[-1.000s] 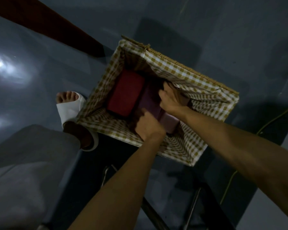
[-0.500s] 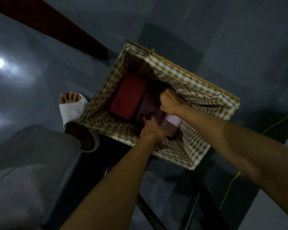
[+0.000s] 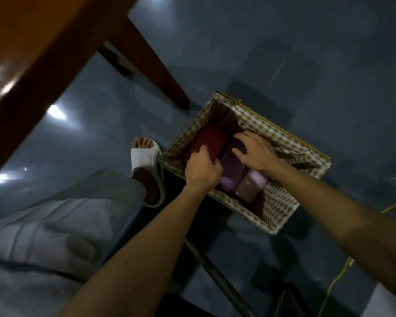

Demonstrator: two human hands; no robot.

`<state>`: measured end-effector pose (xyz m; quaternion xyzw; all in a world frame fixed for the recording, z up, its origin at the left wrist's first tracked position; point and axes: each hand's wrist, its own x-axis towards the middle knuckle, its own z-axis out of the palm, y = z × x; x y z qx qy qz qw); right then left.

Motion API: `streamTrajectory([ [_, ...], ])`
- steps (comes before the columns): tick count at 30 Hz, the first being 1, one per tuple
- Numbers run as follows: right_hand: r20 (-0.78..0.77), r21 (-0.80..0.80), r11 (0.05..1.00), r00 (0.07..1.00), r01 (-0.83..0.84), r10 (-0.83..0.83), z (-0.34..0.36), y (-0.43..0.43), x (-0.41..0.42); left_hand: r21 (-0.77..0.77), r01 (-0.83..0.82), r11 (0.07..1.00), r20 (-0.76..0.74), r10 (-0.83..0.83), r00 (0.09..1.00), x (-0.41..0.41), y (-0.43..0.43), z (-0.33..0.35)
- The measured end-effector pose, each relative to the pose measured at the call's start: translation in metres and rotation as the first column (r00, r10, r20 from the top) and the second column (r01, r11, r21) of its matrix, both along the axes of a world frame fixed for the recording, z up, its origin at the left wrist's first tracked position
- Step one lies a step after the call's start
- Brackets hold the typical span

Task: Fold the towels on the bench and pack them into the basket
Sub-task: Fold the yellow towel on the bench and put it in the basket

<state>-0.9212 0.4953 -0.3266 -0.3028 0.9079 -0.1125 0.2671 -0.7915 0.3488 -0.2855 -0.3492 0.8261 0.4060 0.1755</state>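
Reaching into the basket [image 3: 286, 139], the left hand [image 3: 202, 168] grips the red towel [image 3: 212, 140]; the right hand [image 3: 255, 153] presses spread fingers on the purple towel [image 3: 232, 167]. Three lie packed.

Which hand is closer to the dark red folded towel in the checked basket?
Left. The left hand is touching the dark red folded towel with its fingertips. The right hand lies flat on the dark purple folded towel beside it.
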Motion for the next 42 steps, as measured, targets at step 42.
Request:
streamTrajectory([
  [42,-0.385,-0.438,0.522,0.677,-0.732,0.627,0.319,-0.46,0.357,-0.557,-0.643,0.525,-0.521,0.382,0.763,0.463,-0.357,0.258],
])
